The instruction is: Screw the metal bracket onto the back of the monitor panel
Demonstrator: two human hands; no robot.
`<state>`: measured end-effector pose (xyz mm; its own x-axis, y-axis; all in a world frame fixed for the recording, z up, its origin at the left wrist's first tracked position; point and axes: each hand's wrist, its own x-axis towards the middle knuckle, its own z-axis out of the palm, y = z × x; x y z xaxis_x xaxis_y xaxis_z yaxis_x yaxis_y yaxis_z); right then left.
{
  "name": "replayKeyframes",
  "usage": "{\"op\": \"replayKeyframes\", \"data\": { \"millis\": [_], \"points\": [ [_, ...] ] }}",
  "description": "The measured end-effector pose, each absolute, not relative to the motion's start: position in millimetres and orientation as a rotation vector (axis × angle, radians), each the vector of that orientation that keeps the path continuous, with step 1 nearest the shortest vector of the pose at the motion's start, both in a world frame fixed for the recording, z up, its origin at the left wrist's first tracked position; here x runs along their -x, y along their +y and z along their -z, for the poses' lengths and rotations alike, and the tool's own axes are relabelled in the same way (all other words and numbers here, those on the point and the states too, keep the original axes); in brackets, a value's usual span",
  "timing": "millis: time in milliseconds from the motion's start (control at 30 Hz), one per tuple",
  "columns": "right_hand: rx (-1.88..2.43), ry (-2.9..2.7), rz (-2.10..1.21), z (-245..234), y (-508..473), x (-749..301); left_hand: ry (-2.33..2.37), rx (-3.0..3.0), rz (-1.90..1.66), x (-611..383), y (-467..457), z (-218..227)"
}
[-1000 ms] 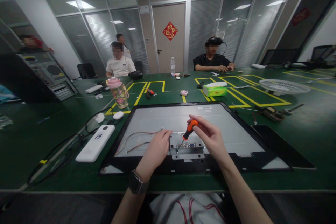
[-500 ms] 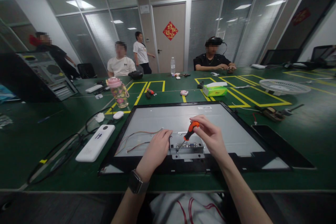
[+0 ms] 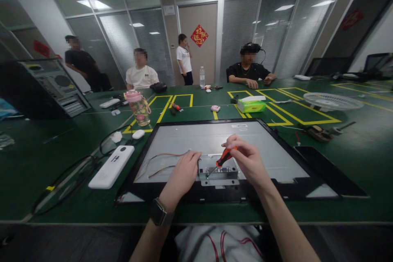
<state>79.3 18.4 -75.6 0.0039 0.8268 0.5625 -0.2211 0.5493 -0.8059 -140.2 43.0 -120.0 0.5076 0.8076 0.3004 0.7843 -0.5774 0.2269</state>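
A flat display panel (image 3: 172, 135) with a black frame lies back side up on the table. Near its front edge sits a silver metal bracket (image 3: 215, 182) with a row of ports. My left hand (image 3: 184, 170), a watch on its wrist, is closed against the bracket's left end, fingers together; its thumb is mostly hidden. In the fingers of my right hand (image 3: 247, 157) is an orange-and-black screwdriver (image 3: 224, 157). The screwdriver slants down left, its tip at the bracket's port side; a screw there is too small to make out. Thin wires (image 3: 162, 155) lie left of my left hand.
A white power bank (image 3: 112, 168), black cables (image 3: 66, 180) and a pink-lidded bottle (image 3: 139, 108) stand or lie to the left. At right are a black slab (image 3: 331, 172), a tissue pack (image 3: 251, 105) and a white round grille (image 3: 333, 101). People are across the table.
My right hand has turned and shifted slightly right and down on the screwdriver handle, whose tip stays put. My left hand keeps its place. Two people standing behind have moved right.
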Motion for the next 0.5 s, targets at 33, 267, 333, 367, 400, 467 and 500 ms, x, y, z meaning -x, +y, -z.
{"op": "replayKeyframes", "data": {
  "millis": [33,267,333,367,400,467,500],
  "points": [
    [0.581,-1.323,-0.931,76.7,18.6,-79.9,1.415,-2.672,-0.591,140.2,42.9,120.0],
    [0.559,-1.341,-1.026,78.3,18.3,-79.7,1.417,-2.658,-0.603,140.5,42.4,119.3],
    [0.561,-1.342,-1.026,79.1,18.5,-79.9,1.415,-2.661,-0.594,140.4,42.3,118.6],
    [0.571,-1.333,-1.035,79.3,18.4,-79.8,1.412,-2.663,-0.588,140.3,42.3,118.2],
    [0.585,-1.323,-1.046,79.3,18.1,-79.7,1.412,-2.664,-0.584,140.2,42.4,117.9],
    [0.578,-1.313,-1.07,78.5,17.4,-79.0,1.415,-2.666,-0.575,140.0,42.5,117.4],
    [0.569,-1.319,-1.071,77.9,17.1,-78.7,1.417,-2.668,-0.572,139.9,42.7,117.3]
  ]
}}
